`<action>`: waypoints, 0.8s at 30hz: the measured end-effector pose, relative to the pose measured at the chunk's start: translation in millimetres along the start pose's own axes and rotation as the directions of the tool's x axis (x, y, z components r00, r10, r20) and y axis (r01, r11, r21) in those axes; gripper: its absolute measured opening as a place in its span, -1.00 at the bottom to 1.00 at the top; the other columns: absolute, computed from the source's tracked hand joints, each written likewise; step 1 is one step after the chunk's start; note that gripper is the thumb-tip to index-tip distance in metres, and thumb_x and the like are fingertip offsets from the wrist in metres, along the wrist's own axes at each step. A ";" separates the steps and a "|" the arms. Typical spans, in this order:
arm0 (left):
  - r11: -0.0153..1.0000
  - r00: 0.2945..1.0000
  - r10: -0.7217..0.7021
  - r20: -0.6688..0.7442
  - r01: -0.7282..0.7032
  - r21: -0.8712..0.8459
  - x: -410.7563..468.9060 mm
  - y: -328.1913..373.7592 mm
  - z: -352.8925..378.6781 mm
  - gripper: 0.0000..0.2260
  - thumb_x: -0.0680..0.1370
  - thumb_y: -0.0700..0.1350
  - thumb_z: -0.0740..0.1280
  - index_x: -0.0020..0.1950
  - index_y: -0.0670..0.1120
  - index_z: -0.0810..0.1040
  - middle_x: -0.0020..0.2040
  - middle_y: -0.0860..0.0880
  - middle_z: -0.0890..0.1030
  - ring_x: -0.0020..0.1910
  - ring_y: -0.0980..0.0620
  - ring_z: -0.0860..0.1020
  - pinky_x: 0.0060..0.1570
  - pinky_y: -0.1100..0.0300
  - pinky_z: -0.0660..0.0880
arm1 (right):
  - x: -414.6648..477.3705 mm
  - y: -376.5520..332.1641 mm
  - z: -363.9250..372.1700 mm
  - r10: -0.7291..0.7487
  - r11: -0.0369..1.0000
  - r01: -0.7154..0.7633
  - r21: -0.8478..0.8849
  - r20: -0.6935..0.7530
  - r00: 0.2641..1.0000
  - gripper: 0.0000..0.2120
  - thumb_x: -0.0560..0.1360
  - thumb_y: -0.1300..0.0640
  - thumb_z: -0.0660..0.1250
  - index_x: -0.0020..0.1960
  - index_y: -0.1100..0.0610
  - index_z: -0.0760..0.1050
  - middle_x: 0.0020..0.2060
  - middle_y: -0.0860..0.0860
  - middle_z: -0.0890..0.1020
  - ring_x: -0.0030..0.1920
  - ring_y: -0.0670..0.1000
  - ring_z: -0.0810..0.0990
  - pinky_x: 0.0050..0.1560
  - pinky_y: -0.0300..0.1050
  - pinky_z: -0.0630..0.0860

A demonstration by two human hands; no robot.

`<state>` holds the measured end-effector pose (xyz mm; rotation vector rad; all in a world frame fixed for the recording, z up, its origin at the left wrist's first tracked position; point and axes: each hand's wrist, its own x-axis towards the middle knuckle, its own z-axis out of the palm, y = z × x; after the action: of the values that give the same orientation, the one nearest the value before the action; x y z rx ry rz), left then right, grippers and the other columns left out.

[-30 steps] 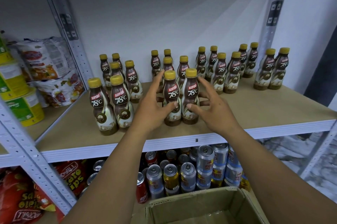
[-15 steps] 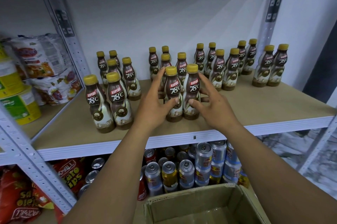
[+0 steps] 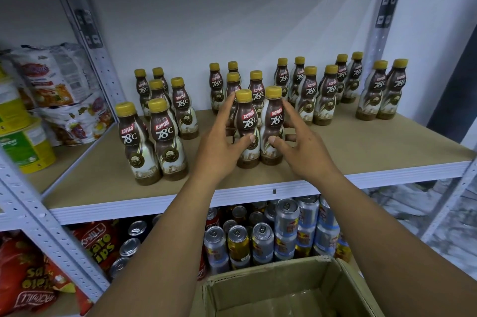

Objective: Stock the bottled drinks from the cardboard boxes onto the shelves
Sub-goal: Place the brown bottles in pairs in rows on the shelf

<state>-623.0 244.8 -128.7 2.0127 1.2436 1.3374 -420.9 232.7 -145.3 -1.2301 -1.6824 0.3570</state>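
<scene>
Flanking a pair of coffee bottles at the near middle of the shelf point(image 3: 361, 146), the two hands work as mirror images. The left hand point(image 3: 219, 146) has its thumb on the front of the left bottle point(image 3: 245, 123) and its fingers spread up and round the bottle's far-left side. The right hand point(image 3: 304, 154) does the same on the right bottle point(image 3: 272, 120), thumb in front and fingers fanned round the right side. Both sets of fingers are apart and only lightly curved. How firmly they press, I cannot tell.

Both bottles stand upright and touch each other. A similar pair point(image 3: 152, 141) stands to the left, and rows of bottles point(image 3: 309, 94) stand further back. The cardboard box point(image 3: 258, 288) sits open below, in front of stacked cans point(image 3: 260, 241).

These look like full plastic bottles, so they are probably moderately heavy for their size, fairly stiff, and not brittle. The glossy printed sleeve is likely slick. The safest hold seems to be the narrow waist under the shoulder, where thumb and fingers can lock in, rather than the wider lower body. Being tall on a small base, they should tip easily if nudged high up. Any sliding is best done low and slow, because a toppled bottle could knock over the rows behind.
</scene>
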 end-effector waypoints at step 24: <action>0.999 0.999 0.024 0.026 -0.024 -0.030 1.0 1.6 0.6 -0.14 0.53 -0.12 0.52 0.63 0.29 0.07 0.46 0.16 0.47 0.33 0.33 0.45 0.23 0.41 0.45 | 0.1 0.6 -11.0 0.032 0.999 -0.032 0.010 0.015 0.999 -0.23 0.57 0.10 0.45 0.59 -0.26 0.11 0.12 -0.54 0.41 0.20 -0.48 0.40 -0.03 -0.49 0.48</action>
<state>-621.6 244.9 -127.4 2.0249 1.1849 1.3277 -411.4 229.9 -140.5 -1.2510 -1.6726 0.3947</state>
